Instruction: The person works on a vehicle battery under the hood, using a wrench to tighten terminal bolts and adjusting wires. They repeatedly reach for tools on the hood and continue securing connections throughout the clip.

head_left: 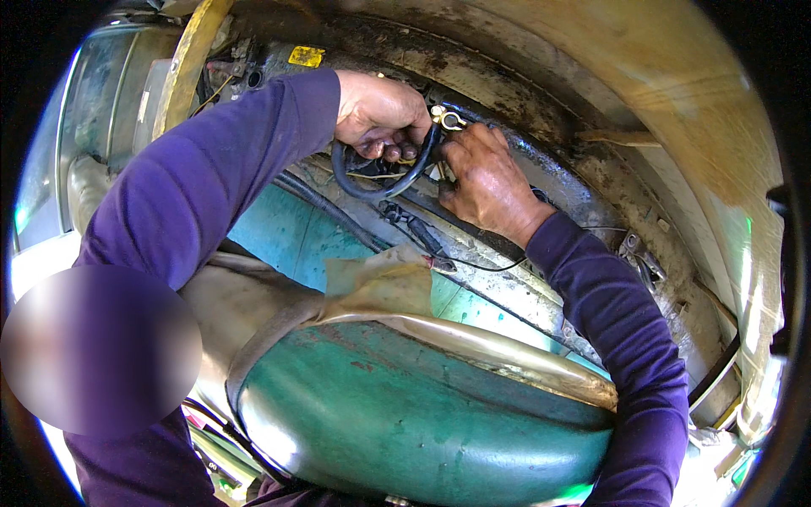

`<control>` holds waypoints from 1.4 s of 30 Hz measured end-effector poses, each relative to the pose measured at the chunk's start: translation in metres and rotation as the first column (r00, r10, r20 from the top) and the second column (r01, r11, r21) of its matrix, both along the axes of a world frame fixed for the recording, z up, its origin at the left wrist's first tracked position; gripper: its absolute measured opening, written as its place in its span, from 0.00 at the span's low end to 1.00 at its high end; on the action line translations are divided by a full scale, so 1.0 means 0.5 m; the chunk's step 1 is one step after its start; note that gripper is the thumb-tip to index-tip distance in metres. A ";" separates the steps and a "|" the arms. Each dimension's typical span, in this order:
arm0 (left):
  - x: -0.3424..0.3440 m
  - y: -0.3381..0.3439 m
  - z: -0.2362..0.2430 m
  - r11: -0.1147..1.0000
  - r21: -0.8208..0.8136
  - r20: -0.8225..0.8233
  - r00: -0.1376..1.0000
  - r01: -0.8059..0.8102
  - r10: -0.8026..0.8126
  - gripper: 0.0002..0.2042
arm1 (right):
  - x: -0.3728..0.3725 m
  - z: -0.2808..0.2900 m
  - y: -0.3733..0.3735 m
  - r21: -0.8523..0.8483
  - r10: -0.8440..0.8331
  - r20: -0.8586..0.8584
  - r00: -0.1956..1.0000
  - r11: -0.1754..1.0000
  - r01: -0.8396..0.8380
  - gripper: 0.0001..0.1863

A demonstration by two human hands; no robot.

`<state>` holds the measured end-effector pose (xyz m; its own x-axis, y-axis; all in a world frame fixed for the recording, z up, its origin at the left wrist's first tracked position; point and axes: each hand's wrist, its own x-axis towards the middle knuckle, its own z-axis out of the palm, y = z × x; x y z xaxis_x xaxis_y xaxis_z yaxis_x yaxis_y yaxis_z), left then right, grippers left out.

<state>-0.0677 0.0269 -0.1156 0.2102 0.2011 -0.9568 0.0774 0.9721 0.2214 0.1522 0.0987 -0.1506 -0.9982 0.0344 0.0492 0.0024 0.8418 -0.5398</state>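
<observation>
My left hand reaches in from the left with its fingers curled, at the upper part of a thick black cable that bends in a loop beneath it. At the cable's upper end sits a brass-coloured ring-shaped cable clamp, between my two hands. My right hand is just right of the clamp and cable, its fingers bent and its fingertips pressed inward. What lies between those fingertips is hidden. Dark smudges mark the fingers of both hands. Purple sleeves cover both arms.
A green curved body panel fills the near side, with brownish sheeting along its edge. A yellow bar stands at upper left. Dark wiring runs below my hands. A grimy metal ledge with a yellow label lies behind.
</observation>
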 end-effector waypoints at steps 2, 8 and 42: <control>0.008 -0.003 -0.004 0.999 -0.033 0.020 1.000 -0.008 0.009 0.08 | 0.003 -0.002 0.002 0.001 0.025 0.000 1.000 1.000 -0.025 0.24; 0.018 -0.003 -0.005 0.999 0.005 -0.045 0.998 0.051 -0.050 0.08 | 0.003 -0.013 0.008 0.011 0.056 -0.105 0.993 0.998 -0.055 0.18; 0.017 -0.001 -0.014 0.993 0.115 -0.137 0.991 0.029 -0.013 0.05 | -0.006 0.047 0.009 0.207 0.040 0.001 0.999 0.977 -0.039 0.17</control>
<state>-0.0592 0.0264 -0.1224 0.0854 0.3098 -0.9470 0.1343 0.9382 0.3191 0.1492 0.1033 -0.1272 -0.9984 -0.0162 0.0540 -0.0343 0.9348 -0.3536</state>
